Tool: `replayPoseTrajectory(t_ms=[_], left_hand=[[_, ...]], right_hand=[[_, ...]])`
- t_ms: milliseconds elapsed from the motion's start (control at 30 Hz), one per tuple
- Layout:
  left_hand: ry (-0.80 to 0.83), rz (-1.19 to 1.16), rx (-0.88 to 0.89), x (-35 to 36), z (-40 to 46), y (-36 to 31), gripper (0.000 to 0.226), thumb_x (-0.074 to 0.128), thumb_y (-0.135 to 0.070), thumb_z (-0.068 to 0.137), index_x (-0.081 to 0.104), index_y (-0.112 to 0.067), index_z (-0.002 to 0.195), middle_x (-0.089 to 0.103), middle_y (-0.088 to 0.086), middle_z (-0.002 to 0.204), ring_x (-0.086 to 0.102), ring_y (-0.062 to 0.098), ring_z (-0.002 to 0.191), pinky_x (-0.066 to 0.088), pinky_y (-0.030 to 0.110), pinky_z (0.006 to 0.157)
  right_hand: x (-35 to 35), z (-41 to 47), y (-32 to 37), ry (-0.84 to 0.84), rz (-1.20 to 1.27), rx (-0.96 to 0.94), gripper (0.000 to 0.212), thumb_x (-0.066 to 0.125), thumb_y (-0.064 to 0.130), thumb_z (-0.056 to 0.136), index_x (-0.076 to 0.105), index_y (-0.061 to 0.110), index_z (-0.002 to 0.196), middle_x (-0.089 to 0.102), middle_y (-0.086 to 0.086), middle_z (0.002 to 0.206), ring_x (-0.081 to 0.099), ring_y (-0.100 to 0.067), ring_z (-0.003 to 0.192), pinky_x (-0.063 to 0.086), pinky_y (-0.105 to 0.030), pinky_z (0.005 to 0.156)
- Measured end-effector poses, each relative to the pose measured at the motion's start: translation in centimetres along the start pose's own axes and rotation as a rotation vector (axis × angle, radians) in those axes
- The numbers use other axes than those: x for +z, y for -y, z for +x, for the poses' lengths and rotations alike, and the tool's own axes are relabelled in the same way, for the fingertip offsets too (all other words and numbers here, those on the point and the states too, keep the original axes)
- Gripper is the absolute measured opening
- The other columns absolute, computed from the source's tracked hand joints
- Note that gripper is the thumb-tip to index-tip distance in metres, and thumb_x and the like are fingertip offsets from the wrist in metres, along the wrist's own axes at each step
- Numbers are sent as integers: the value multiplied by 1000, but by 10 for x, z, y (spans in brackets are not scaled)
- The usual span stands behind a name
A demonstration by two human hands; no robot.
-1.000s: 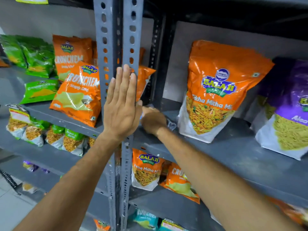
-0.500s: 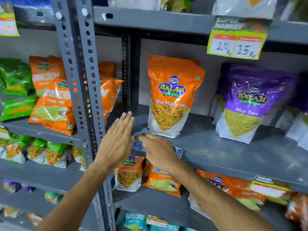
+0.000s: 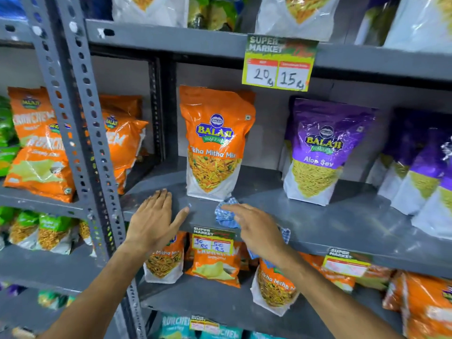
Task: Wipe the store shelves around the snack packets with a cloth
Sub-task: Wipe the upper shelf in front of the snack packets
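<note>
Nearest to us, the right hand (image 3: 256,231) is pressing flat on the blue checked cloth (image 3: 226,214), fingers spread rather than closed, pinning it to the front of the grey shelf (image 3: 318,223). The left hand (image 3: 154,218) is resting open on the shelf edge beside the slotted upright (image 3: 80,133), holding nothing. Just below, a price tag (image 3: 212,241) is hanging off the lip. Right behind the cloth, almost touching it, the orange Tikha Mitha packet (image 3: 212,148) is standing upright; the purple Aloo Sev packet (image 3: 320,152) is sitting further right. The danger, I'd say: a stroke going too deep is nudging that orange packet over, or a pull towards the lip is catching the tag
</note>
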State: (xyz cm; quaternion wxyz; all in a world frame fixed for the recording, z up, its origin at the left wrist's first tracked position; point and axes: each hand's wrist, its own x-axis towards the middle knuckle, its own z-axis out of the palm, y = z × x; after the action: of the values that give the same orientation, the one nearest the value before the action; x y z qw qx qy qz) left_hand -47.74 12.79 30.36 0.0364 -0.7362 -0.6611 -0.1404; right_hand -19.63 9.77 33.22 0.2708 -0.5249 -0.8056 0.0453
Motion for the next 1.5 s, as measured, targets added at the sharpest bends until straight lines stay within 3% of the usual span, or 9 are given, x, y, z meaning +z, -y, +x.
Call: replayPoseTrajectory(t_ms=[100,267,400,567,733,900,1033,1167,1500], left_hand=[[-26,5,-10,-1,0,-4,112,-5,-82,88,24,-3,163,24,15,172,20,26,160,14,41,132],[-57,-1,-17,-3,-1,-8,107,2,-78,90,30,-4,161,29,14,170,24,25,159,16,41,131],[-65,-5,-23,-6,0,-10,105,4,-78,90,29,-6,162,27,13,171,22,24,160,12,38,130],[-88,4,-22,-3,1,-7,98,13,-76,95,29,-6,162,27,13,171,23,24,159,13,38,130],[-83,11,-18,-1,2,-6,95,16,-74,97,29,-7,162,27,12,171,23,23,159,13,38,130],[-47,14,-32,-4,0,-7,98,12,-77,94,28,-8,162,26,12,172,21,23,160,11,37,130],[-25,5,-34,-9,-3,-9,103,8,-79,91,28,-7,162,27,13,171,22,24,160,13,39,131],[-6,-9,-42,-10,-4,-9,105,9,-80,90,29,-7,162,26,13,171,20,25,160,16,43,131],[11,-11,-33,-11,-2,-7,107,7,-82,89,28,-7,162,27,13,171,21,26,160,17,44,131]], right_hand=[[-20,10,-23,-227,326,133,49,53,4,97,64,36,133,69,14,129,61,1,107,48,-25,93],[-48,92,-72,-485,365,371,40,54,6,95,68,22,129,65,9,117,60,-12,105,45,-23,92],[-19,171,-116,-337,247,533,41,45,35,96,67,16,125,71,-23,117,66,-33,94,53,-48,85],[12,214,-150,36,8,431,41,39,26,108,51,19,146,53,-19,148,53,-39,132,42,-38,103],[25,232,-161,182,-47,370,39,37,42,103,54,34,137,60,-13,141,64,-35,115,48,-40,97],[13,197,-133,177,-103,337,42,33,48,103,49,47,141,50,-2,153,56,-32,129,44,-37,97],[3,153,-101,173,-90,307,39,39,37,99,54,46,134,65,-8,122,63,-30,93,44,-28,62],[-2,114,-85,134,-83,300,52,42,24,89,54,45,134,66,-7,134,65,-35,114,54,-38,87],[-24,21,-68,169,81,-7,48,48,9,101,61,42,133,60,10,144,56,-16,130,45,-33,102]])
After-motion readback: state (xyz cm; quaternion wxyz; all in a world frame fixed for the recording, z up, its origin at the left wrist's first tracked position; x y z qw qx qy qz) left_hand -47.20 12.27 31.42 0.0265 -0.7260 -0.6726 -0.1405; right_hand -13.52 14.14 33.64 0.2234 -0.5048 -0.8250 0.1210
